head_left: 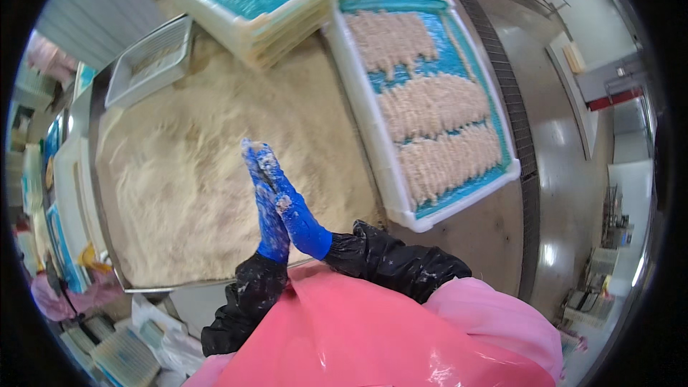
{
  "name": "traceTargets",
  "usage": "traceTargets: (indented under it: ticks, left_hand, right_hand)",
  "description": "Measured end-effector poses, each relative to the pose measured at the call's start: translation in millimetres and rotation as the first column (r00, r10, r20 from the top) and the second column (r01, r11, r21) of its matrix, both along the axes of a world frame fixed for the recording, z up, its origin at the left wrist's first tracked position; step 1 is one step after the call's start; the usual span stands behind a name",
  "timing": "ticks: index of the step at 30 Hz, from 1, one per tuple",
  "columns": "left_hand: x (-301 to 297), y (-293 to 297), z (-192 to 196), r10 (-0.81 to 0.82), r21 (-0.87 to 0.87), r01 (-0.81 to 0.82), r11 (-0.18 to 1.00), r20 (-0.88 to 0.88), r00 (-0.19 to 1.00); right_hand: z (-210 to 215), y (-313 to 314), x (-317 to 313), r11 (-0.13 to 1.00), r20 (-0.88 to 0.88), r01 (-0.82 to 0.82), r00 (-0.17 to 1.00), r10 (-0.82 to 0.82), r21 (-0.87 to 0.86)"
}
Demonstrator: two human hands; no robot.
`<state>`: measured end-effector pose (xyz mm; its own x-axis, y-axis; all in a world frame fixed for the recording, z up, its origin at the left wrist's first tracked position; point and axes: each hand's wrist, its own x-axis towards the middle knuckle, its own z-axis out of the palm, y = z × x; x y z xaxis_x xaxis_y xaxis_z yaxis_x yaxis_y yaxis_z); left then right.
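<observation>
left hand [266,208], blue glove: flat, fingers straight, palm pressed against right hand [290,208], also blue-gloved and flat; neither holds anything, crumbs cling to both. position: above the breadcrumb bed [179,165] in a wide metal tray. right of it: white tray [373,129] with blue liner, three rows of breaded pieces [433,107]. behind: stacked white trays [287,21].

The breadcrumb bed [201,165] fills the counter [494,236]. Right of it lies a tray [373,136] holding rows of breaded strips [433,104]. Behind it stands a stack of trays [287,21]; at its far left sits a small tray [150,57].
</observation>
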<state>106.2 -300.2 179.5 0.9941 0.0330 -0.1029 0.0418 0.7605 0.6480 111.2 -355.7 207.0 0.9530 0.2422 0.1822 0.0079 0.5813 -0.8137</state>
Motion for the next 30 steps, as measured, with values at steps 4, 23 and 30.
traceTargets:
  ticks: [4, 23, 30]
  left_hand:
    - [19.4, -36.1, 31.2, -0.053, 0.062, 0.053, 0.997, -0.015, 0.999]
    - [16.6, -98.9, 0.2, -0.058, 0.652, 0.075, 0.754, -0.047, 0.997]
    - [-26.8, -28.4, -49.9, 0.263, 0.725, -0.081, 0.684, -0.142, 0.954]
  right_hand:
    - [-1.3, -34.0, 19.5, 0.993, -0.126, 0.088, 0.987, -0.098, -0.080]
    - [-51.6, -434.4, 331.5, 0.843, 0.032, 0.489, 0.868, -0.495, -0.225]
    - [-54.6, -435.7, 374.4, 0.793, -0.014, 0.251, 0.951, -0.310, -0.556]
